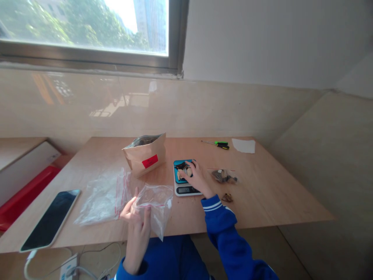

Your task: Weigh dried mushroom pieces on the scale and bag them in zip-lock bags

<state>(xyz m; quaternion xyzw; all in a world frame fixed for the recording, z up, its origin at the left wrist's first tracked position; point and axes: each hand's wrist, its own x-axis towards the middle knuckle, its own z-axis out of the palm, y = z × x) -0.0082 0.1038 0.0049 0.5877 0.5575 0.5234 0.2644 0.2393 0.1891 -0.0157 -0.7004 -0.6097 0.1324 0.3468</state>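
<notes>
My left hand pinches a clear zip bag by its rim, with the bag's mouth spread open and nothing visible inside. On a small digital scale with a blue platform lies a pile of dark and pale dried pieces, their exact kind unclear. Over that pile is my right hand, its thumb and fingers curled around some of the pieces. To its right rest a filled clear zip bag of brown dried pieces and a loose brown piece.
An open brown paper pouch with a red label stands behind the scale. Flat clear zip bags and a phone on a cable lie at left. Two screwdrivers and white paper are at the back right of the wooden table.
</notes>
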